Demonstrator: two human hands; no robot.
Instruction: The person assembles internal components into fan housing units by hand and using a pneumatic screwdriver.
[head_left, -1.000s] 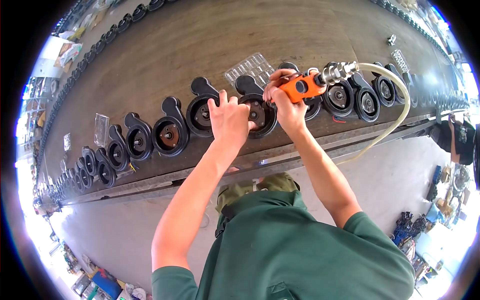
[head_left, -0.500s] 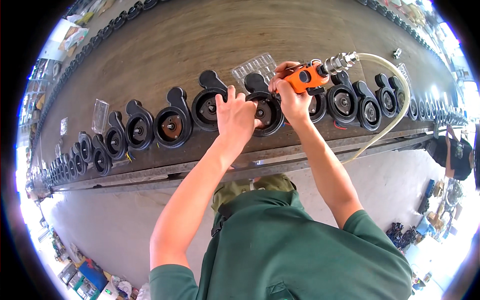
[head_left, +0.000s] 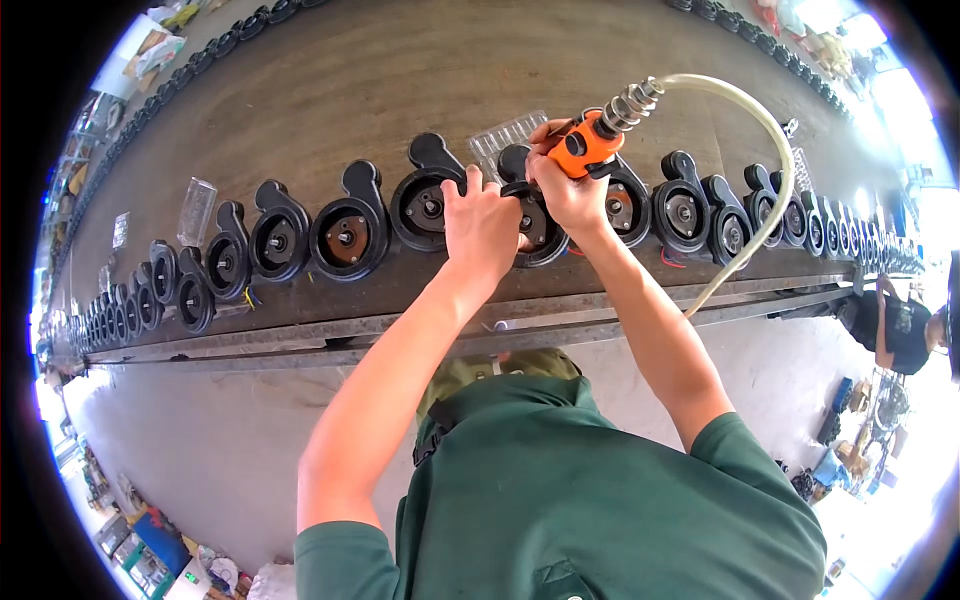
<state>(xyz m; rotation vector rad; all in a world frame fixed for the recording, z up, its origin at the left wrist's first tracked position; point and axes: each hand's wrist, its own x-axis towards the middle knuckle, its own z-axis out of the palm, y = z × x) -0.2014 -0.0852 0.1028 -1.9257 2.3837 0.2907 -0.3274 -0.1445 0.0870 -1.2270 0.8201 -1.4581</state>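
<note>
In the middle of the row on the table, a black snail-shaped blower housing lies with its round hollow facing up. My left hand grips the left rim of this housing, the thumb over its inside and some fingers raised. Closed around an orange air screwdriver, my right hand is over the same housing's upper right side. A clear hose runs from the tool's metal coupling and loops down to the right. The working tip is hidden by my hand.
More housings line the table edge: one with a brown inner plate to the left, another black one to the right. A clear plastic tray lies behind my hands. Beyond the right table end is another person.
My right hand has shifted slightly left with the air screwdriver, whose coupling end has swung left and upward. My left hand stays at the same housing. The whole view has shifted a little.
</note>
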